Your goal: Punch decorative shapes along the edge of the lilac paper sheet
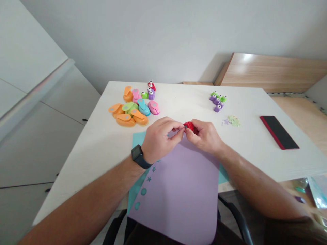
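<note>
Both my hands are raised over a white table point(178, 98), close together. My left hand point(160, 139) and my right hand point(204, 136) pinch a small red object point(190, 127) between their fingertips, and it is partly hidden by my fingers. Below my hands lies a lilac paper sheet point(176, 194) with a row of punched shapes along its left edge. A teal paper sheet point(136, 190) shows beneath it. A black smartwatch point(139, 156) is on my left wrist.
Colourful craft punches point(130, 114) stand in a cluster at the back left, and small purple and green punches point(217, 101) stand at the back right. Pale paper cut-outs point(233, 120) and a black phone in a red case point(279, 132) lie to the right.
</note>
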A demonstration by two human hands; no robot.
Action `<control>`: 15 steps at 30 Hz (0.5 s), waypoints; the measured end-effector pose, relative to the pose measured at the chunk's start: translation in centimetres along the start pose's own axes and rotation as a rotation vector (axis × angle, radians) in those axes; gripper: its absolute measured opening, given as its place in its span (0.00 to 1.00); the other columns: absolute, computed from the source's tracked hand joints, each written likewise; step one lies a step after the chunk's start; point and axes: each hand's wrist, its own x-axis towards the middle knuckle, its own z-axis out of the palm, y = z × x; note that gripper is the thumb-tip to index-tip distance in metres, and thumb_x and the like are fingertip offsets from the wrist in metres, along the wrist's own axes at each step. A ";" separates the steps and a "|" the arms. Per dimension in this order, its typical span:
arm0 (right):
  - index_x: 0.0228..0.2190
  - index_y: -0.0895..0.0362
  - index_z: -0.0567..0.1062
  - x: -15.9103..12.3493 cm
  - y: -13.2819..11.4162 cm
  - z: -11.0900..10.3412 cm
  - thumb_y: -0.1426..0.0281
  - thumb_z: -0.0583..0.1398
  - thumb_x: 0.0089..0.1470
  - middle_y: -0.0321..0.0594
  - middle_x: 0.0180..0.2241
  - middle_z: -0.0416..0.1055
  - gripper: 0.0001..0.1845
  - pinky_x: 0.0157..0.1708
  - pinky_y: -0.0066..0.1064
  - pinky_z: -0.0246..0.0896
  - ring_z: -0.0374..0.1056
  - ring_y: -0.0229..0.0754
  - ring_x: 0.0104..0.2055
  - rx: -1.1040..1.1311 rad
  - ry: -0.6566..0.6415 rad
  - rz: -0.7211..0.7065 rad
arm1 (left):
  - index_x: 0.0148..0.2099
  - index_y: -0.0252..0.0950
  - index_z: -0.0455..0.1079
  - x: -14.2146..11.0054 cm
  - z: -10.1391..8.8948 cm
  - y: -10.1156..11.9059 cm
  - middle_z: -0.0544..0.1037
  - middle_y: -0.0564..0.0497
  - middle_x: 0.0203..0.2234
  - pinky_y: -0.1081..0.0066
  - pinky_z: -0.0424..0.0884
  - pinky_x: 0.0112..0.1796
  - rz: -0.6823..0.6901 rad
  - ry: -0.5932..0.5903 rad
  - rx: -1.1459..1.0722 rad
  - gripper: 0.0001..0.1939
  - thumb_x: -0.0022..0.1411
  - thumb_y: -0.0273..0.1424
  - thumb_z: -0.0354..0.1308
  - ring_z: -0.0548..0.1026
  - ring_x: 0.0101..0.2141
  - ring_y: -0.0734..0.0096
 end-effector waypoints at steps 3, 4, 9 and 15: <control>0.24 0.56 0.64 0.0 -0.1 0.1 0.59 0.59 0.59 0.30 0.19 0.57 0.18 0.23 0.28 0.43 0.50 0.32 0.22 -0.037 0.003 -0.001 | 0.39 0.36 0.76 -0.1 0.0 0.0 0.81 0.51 0.32 0.70 0.73 0.37 -0.009 0.000 0.006 0.02 0.63 0.26 0.63 0.77 0.33 0.71; 0.23 0.56 0.64 0.0 -0.1 0.1 0.58 0.59 0.59 0.30 0.19 0.57 0.19 0.23 0.28 0.43 0.50 0.32 0.22 -0.047 0.002 -0.001 | 0.39 0.36 0.76 -0.1 0.1 0.0 0.80 0.51 0.32 0.70 0.73 0.37 -0.010 -0.001 0.007 0.02 0.63 0.26 0.63 0.77 0.33 0.72; 0.23 0.56 0.63 0.0 -0.2 0.1 0.58 0.59 0.59 0.30 0.19 0.57 0.19 0.23 0.29 0.42 0.51 0.32 0.22 -0.063 -0.006 0.006 | 0.37 0.36 0.74 -0.1 0.1 -0.1 0.79 0.51 0.31 0.70 0.73 0.37 -0.010 -0.020 0.029 0.01 0.63 0.25 0.62 0.76 0.33 0.71; 0.23 0.56 0.63 0.0 -0.3 0.2 0.58 0.59 0.59 0.30 0.19 0.57 0.19 0.23 0.29 0.42 0.51 0.32 0.22 -0.059 -0.021 0.017 | 0.37 0.36 0.73 -0.1 0.1 -0.1 0.77 0.52 0.30 0.70 0.71 0.37 -0.032 -0.060 0.040 0.02 0.63 0.25 0.61 0.75 0.33 0.71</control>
